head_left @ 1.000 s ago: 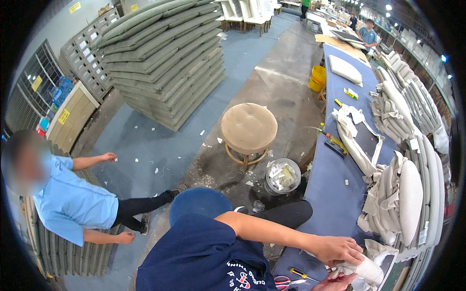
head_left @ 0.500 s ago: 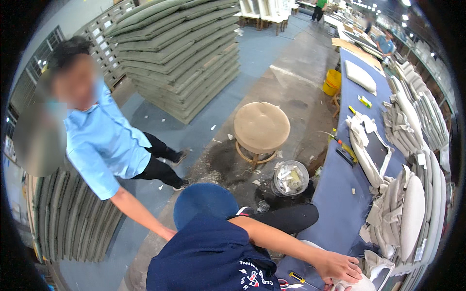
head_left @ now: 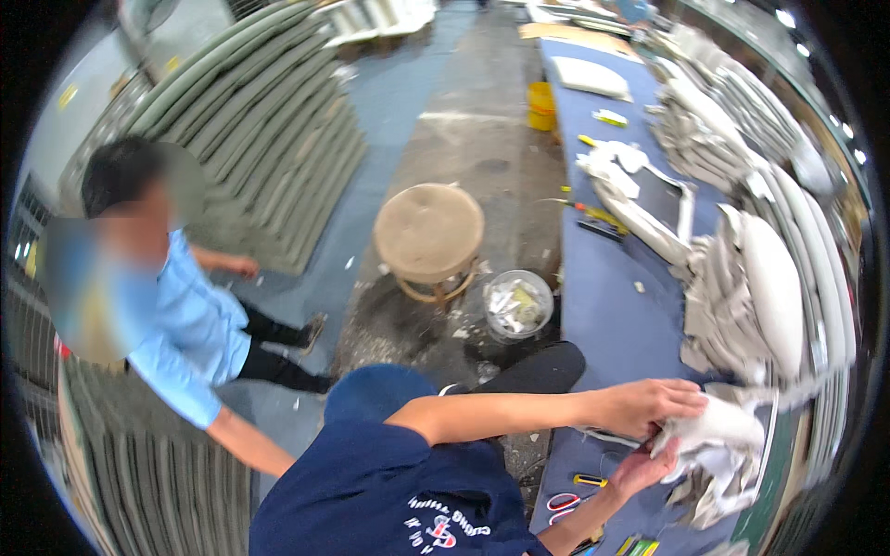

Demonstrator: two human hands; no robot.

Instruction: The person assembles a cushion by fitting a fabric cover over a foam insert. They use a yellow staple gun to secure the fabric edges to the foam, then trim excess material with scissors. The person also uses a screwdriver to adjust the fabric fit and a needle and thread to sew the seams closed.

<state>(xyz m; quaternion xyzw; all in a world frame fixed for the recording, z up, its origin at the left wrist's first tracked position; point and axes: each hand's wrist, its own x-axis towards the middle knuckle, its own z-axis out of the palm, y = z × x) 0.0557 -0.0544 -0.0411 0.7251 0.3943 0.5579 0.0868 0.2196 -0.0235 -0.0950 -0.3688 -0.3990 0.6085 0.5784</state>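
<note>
My left hand (head_left: 660, 408) lies over a light beige, fabric-covered padded piece (head_left: 728, 426), its fingers bent onto the near edge. Below it, my right hand (head_left: 642, 471) pinches the fabric at the same edge, thumb and fingers closed. Loose fabric (head_left: 714, 486) hangs in folds under the padded piece, at the right side of the blue-topped table (head_left: 603, 320). Near my right forearm lie a yellow-and-black handled tool (head_left: 591, 480) and red-handled scissors (head_left: 562, 503).
A person in a light blue shirt (head_left: 199, 310) stands at left, one arm stretched toward my back. Stacked grey-green pads (head_left: 278, 157) rise behind. A beige round stool (head_left: 429, 232), a blue seat (head_left: 375, 387) and a scrap bucket (head_left: 489, 310) stand beside the table; padded covers (head_left: 774, 287) line its far side.
The view has turned, bringing the padded piece and both my hands further into the picture. My right hand and forearm now show clearly. The co-worker's other hand has come into sight.
</note>
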